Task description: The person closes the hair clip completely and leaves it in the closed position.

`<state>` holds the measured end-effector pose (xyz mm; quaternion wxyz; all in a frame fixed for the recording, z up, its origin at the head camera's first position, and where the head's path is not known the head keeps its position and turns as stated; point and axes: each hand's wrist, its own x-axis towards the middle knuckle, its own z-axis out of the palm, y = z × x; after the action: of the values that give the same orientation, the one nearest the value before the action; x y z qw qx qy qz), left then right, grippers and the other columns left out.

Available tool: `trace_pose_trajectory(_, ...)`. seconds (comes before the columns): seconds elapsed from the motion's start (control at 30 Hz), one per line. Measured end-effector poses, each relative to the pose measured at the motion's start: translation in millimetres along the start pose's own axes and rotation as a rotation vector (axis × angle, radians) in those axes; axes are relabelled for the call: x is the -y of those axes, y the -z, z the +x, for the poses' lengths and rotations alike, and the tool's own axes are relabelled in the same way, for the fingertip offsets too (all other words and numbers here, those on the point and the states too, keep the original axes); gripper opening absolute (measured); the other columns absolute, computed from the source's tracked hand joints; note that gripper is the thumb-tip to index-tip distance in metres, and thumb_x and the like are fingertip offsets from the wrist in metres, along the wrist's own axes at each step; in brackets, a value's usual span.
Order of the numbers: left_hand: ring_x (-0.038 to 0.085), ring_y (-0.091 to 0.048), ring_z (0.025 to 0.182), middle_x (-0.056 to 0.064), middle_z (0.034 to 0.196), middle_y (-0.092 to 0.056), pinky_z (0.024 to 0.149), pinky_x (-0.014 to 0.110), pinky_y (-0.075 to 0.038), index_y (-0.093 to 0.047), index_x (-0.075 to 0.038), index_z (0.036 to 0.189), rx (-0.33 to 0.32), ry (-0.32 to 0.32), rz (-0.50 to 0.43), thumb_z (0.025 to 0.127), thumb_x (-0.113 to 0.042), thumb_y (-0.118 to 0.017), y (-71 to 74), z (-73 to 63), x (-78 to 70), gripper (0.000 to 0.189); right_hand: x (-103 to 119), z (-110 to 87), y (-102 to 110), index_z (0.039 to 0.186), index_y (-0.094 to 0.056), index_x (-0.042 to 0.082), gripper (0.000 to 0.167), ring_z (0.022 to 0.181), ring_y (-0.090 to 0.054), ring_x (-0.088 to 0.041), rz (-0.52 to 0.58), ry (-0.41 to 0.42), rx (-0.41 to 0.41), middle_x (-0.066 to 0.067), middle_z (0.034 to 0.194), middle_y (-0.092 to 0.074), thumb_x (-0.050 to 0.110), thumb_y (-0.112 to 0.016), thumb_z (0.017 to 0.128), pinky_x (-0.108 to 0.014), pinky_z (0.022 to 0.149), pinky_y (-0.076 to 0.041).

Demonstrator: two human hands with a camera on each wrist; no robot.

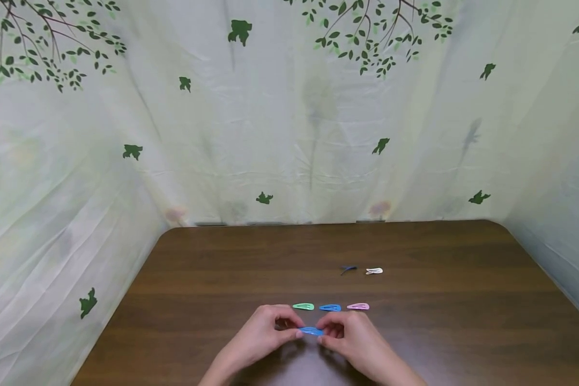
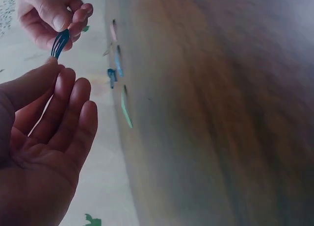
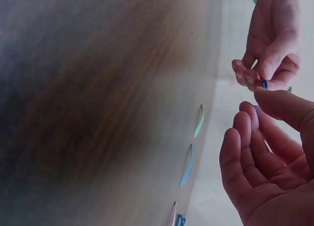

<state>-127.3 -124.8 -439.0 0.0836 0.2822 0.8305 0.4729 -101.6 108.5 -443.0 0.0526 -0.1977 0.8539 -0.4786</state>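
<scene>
Between both hands, above the table, is a blue snap hair clip (image 1: 311, 331). My left hand (image 1: 265, 332) pinches one end of it between thumb and forefinger, and my right hand (image 1: 354, 338) pinches the other end the same way. The left wrist view shows the clip (image 2: 60, 43) side-on, its slotted metal strips spanning the small gap between the two hands. In the right wrist view my fingers hide most of it. Just beyond the hands lie a green hair clip (image 1: 303, 306), another blue hair clip (image 1: 330, 307) and a pink hair clip (image 1: 358, 306) in a row.
Farther back on the brown wooden table (image 1: 212, 268) lie a dark blue clip (image 1: 349, 269) with its parts spread and a white clip (image 1: 374, 271). A pale curtain (image 1: 270, 134) printed with leaves hangs behind the table and along its sides.
</scene>
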Motion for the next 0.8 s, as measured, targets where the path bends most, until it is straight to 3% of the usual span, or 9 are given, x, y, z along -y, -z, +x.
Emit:
trace_pose_trajectory(0.4, 0.002, -0.054, 0.059, -0.008, 0.07, -0.062, 0.051, 0.02, -0.046, -0.071, -0.014, 0.084, 0.042, 0.078, -0.009, 0.084, -0.008, -0.076, -1.4, -3.5, 16.0, 0.007, -8.3, 17.6, -5.9, 0.083, -0.071, 0.016, 0.01, 0.061, -0.056, 0.0, -0.054, 0.068, 0.095, 0.015, 0.068, -0.059, 0.007, -0.077, 0.079, -0.021, 0.056, -0.047)
trace_pose_trajectory(0.8, 0.001, -0.053, 0.061, -0.012, 0.07, -0.058, 0.057, 0.02, -0.046, -0.071, -0.009, 0.081, 0.084, 0.056, 0.086, 0.082, -0.004, -0.076, 3.8, 10.0, 28.3, 0.007, -15.9, 36.1, -7.8, 0.08, -0.07, 0.016, 0.013, 0.06, -0.054, 0.0, -0.078, 0.061, 0.136, 0.014, 0.065, -0.059, 0.006, -0.079, 0.075, -0.021, 0.056, -0.046)
